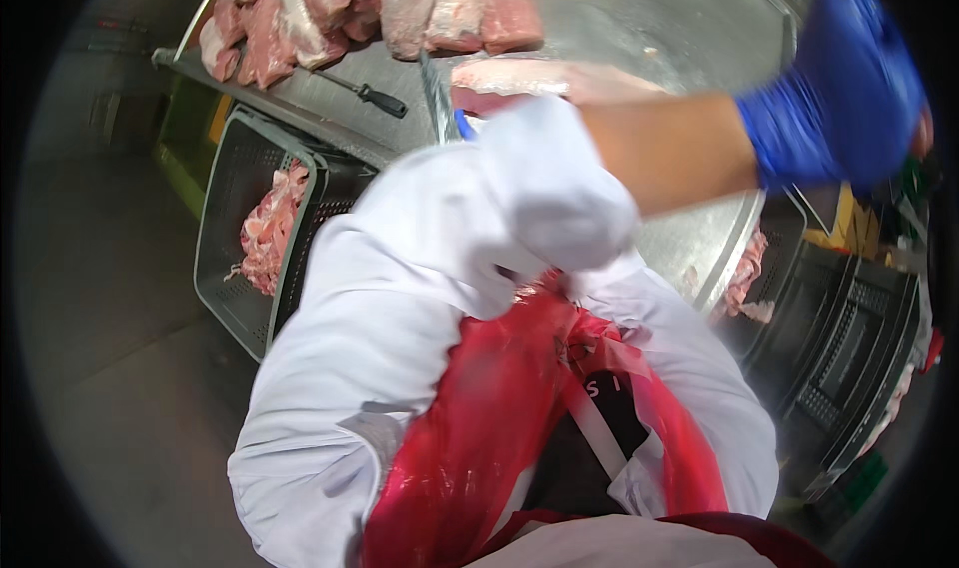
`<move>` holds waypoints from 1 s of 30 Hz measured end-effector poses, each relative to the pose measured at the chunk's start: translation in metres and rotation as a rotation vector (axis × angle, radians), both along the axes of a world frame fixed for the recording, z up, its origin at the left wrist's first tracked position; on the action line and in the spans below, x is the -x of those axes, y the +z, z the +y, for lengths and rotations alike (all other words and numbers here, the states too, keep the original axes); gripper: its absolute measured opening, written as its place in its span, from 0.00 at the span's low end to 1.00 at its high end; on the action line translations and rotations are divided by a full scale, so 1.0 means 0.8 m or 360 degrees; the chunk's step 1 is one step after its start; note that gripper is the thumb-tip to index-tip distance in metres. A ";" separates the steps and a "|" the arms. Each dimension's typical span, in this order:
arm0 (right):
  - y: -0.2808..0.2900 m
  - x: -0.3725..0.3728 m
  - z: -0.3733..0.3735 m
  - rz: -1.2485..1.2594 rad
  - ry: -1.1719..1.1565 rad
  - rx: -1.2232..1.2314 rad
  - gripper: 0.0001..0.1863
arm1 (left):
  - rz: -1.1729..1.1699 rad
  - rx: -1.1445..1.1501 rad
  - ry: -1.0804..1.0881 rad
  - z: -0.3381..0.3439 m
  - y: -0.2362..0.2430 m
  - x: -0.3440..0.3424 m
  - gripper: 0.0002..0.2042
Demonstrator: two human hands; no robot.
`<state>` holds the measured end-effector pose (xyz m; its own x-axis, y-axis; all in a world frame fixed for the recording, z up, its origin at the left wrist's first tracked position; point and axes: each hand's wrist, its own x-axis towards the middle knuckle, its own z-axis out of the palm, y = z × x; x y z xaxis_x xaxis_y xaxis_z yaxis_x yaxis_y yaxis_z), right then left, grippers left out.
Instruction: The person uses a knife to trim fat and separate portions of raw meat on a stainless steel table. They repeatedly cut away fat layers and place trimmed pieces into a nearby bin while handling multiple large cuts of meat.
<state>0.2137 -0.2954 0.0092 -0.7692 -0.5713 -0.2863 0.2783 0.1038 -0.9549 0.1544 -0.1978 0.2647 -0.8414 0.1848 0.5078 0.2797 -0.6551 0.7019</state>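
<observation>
My left arm reaches across my body to the right. Its blue-gloved left hand (844,93) is raised at the upper right, smeared by motion, so its fingers cannot be made out. My right arm passes under the left sleeve, and its hand is hidden there. A scrap of blue shows beside a narrow blade (437,98), just past the left sleeve; whether it is a glove or a handle I cannot tell. Close to the blade lies a long, pale-topped piece of meat (554,75) on the metal table (689,43).
Meat slabs (460,8) are piled at the table's far left. A dark-handled sharpening steel (370,96) lies before them. Left of me, a grey crate (212,238) contains meat trimmings (272,233). More trimmings (747,273) and dark crates (849,338) are at right.
</observation>
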 end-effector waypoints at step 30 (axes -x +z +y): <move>-0.069 -0.065 0.294 0.0678 0.0462 -0.1358 0.42 | 0.0342 0.3229 0.0670 -0.109 -0.394 -0.110 0.08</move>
<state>0.2660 -0.0603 -0.0463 -0.7663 -0.4851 -0.4214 -0.2153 0.8117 -0.5429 0.2422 -0.2854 -0.0502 -0.9404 0.3369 -0.0467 0.3289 0.9358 0.1273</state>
